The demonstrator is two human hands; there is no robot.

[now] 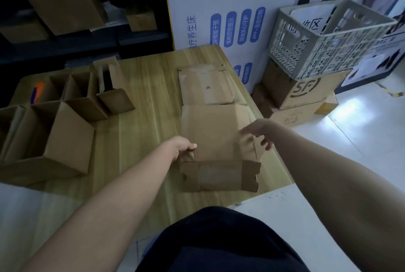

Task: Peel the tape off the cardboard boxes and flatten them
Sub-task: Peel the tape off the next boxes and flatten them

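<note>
Left arm: bare, stretched forward from the lower left, forearm straight.
Left hand [183, 147]: knuckles up, thumb laid on top of the near left edge of the cardboard box [210, 133], remaining fingers tucked out of sight beneath it; pinching hold.
Right arm: bare, reaching in from the right, wrist bent.
Right hand [257, 132]: fingers [266, 145] loosely spread, pointing down, blurred; contact cannot be told.
</note>
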